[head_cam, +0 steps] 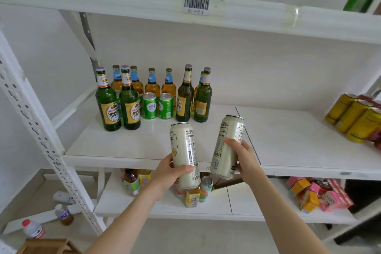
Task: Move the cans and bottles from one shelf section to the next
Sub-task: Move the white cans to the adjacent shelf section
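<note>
N-marked can (183,146): left hand (169,173) fingers wrapped round; S-marked can (223,150): right hand (245,159) likewise. Shelf tag (196,4): D1-4-2-1.

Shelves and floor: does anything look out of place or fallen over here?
Yes. Left of the rack, a white bottle lies on its side on the floor, two more bottles near it. On the lower shelf, cartons sit in a jumbled heap.

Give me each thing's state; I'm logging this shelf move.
Left can: near upright, off the shelf, gripped by left hand.
Right can: tilted, off the shelf, gripped by right hand.
Green bottles: standing, capped.
Amber bottles: standing, capped.
Green cans: standing.
Gold cans: standing.
</note>
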A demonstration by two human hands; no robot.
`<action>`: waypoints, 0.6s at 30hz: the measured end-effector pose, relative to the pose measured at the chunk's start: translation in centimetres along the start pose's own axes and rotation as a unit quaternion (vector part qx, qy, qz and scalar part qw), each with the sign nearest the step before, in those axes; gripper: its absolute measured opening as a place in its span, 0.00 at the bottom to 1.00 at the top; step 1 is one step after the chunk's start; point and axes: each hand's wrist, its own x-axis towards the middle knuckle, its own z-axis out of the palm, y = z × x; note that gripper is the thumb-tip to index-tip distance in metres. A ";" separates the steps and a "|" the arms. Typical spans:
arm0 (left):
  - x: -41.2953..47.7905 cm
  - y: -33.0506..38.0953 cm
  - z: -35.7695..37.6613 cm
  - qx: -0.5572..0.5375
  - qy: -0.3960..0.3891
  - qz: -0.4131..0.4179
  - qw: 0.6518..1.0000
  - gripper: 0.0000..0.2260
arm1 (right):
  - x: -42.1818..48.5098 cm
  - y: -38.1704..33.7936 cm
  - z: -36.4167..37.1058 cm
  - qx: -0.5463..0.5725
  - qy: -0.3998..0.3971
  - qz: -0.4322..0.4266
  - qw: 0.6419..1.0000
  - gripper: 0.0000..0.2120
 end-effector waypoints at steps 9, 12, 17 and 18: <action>1.1 0.2 9.3 0.019 0.000 0.025 1.000 0.30 | 0.3 -1.5 -9.8 -0.005 -0.002 -0.005 1.000 0.12; 2.2 0.1 11.9 0.031 -0.010 0.023 0.999 0.28 | 0.7 -1.5 -12.6 -0.004 0.010 -0.002 1.000 0.10; 4.8 0.5 16.3 0.050 -0.052 0.019 0.997 0.28 | 2.1 -1.5 -17.1 0.007 0.042 -0.005 0.999 0.09; 5.4 0.6 17.2 0.052 -0.057 0.021 0.997 0.27 | 2.5 -1.6 -18.0 0.009 0.045 -0.006 0.999 0.10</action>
